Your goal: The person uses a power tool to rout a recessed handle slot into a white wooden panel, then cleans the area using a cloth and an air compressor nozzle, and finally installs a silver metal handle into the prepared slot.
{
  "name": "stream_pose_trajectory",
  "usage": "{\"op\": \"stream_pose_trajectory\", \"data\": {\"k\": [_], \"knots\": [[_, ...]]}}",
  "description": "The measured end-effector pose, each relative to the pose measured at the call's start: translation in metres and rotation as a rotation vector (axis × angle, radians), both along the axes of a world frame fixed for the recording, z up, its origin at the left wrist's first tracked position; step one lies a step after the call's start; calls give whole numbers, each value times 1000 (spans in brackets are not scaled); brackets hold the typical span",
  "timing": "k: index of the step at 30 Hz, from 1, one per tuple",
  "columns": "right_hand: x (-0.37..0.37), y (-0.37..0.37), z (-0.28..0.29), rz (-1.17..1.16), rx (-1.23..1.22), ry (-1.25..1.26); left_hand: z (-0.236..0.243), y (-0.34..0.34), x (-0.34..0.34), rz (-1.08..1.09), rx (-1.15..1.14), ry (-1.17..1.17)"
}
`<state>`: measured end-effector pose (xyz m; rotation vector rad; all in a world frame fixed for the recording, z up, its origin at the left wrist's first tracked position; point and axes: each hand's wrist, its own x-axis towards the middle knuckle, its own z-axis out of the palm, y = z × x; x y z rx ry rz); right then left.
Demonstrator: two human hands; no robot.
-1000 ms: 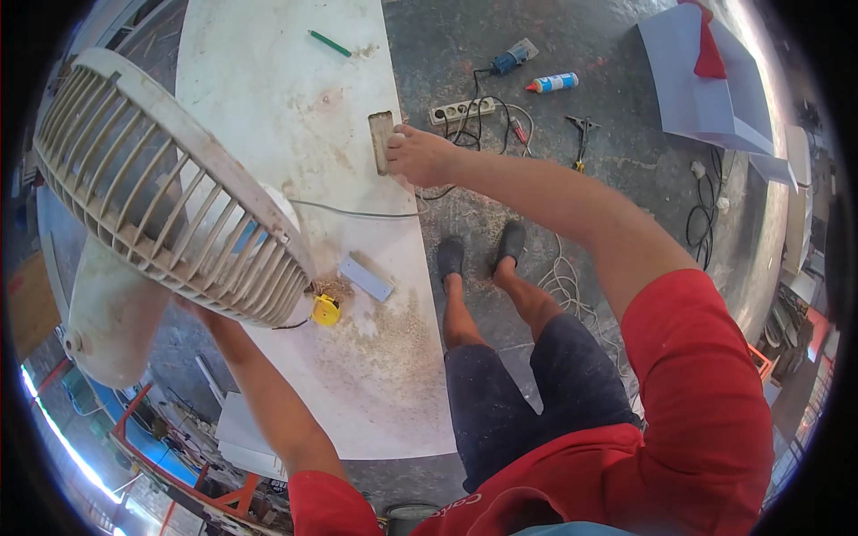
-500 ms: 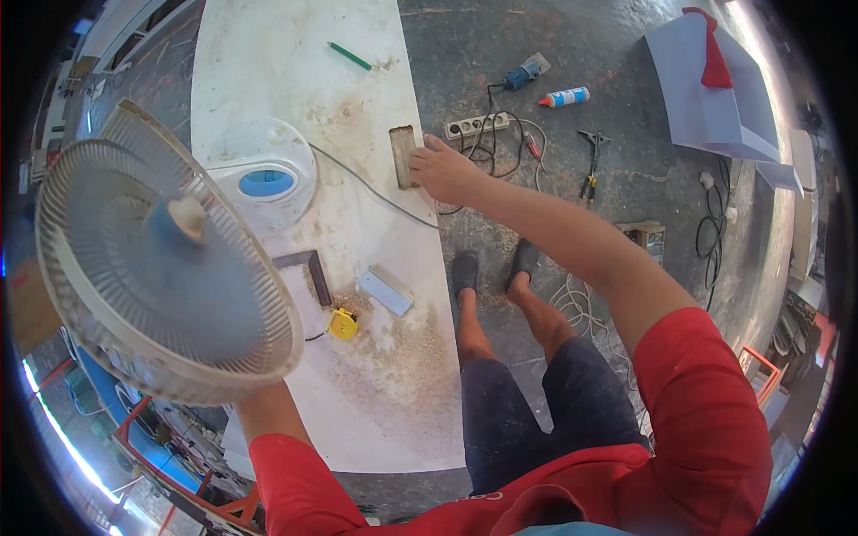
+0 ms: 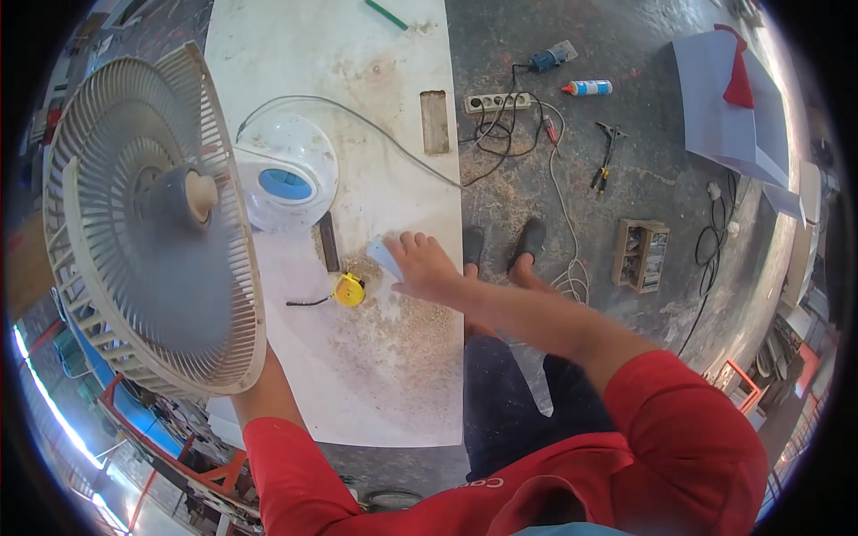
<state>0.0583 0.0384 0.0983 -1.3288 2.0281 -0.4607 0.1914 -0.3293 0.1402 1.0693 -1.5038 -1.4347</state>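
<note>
My right hand (image 3: 424, 263) is over a light grey flat plate (image 3: 382, 256) on the white board (image 3: 393, 384). Its fingers bend across one edge and the thumb lies by the other; the hand covers part of the plate. Left of it are a yellow tape measure (image 3: 349, 289) and a dark bar (image 3: 329, 243). A large fan (image 3: 161, 223), its blades blurred, stands at the left. My left forearm (image 3: 270, 393) goes behind its guard, so the left hand is hidden. Farther up, a rectangular recess (image 3: 435, 122) is cut into the board near its right edge.
Sawdust lies on the board, with a green pencil-like stick (image 3: 386, 14) at its far end. A cord crosses from the fan base (image 3: 326, 183). On the floor are a power strip (image 3: 498, 103), a blue power tool (image 3: 550, 58), a glue bottle (image 3: 587, 87), a clamp (image 3: 606, 154) and a wooden box (image 3: 641, 256).
My right hand has left the recess and come back toward me onto the grey plate. The view has shifted, and the fan appears more edge-on.
</note>
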Motion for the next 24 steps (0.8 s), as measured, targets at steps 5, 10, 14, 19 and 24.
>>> {"op": "stream_pose_trajectory", "data": {"k": [5,10,14,19,24], "knots": [[18,-17,9,-223,128,-49,-9,-2,-9,0,8,-12],[-43,-11,22,-780,60,-461,-14,-3,-15,-4,-14,-44],[-134,-20,0,-1005,-219,-62,-29,-10,-17,-8,-52,-112],[-188,-42,-23,-1172,-235,-125,-39,28,-39,-24,-365,-531],[-190,-52,-27,-1106,-187,-52,-59,216,-94,243,-367,-703]]}}
